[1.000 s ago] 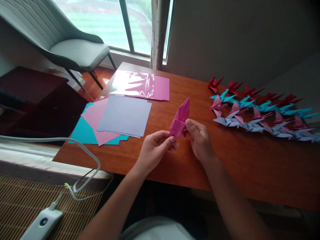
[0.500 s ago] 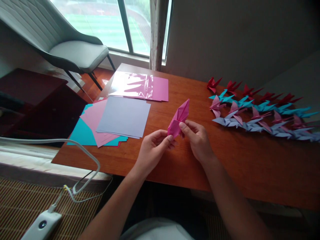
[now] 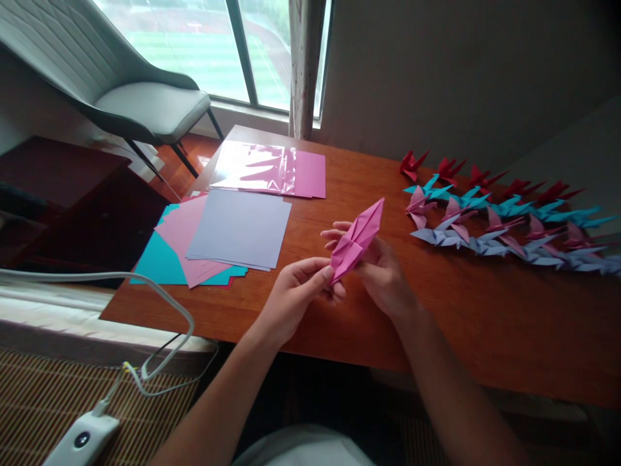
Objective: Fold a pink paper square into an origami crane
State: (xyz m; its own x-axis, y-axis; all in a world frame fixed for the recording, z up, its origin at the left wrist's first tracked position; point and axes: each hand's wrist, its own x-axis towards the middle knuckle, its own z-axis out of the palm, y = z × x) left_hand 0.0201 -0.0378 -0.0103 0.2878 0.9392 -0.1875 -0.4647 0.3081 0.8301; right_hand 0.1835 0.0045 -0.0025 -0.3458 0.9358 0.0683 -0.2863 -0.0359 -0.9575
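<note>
A pink folded origami paper [image 3: 358, 241], long and pointed, is held slantwise above the table, its tip toward the upper right. My left hand [image 3: 303, 285] pinches its lower left end between thumb and fingers. Behind the paper is my right hand [image 3: 388, 275], its fingers stretched out to the left past the paper's edge. The paper hides the right thumb and part of the palm, so I cannot tell how firmly this hand touches it.
Blue-grey sheets [image 3: 240, 226], pink sheets [image 3: 179, 226] and turquoise sheets [image 3: 150, 262] lie left on the wooden table [image 3: 466, 323]. Farther back is a clear plastic packet [image 3: 257, 168] over pink paper. Rows of folded cranes [image 3: 485, 243] stand right. A white cable [image 3: 165, 291] loops at the left.
The pink paper has turned and now lies wider toward me. My right hand has let go of its front edge and slid behind it, fingers extended. My left hand keeps its pinch.
</note>
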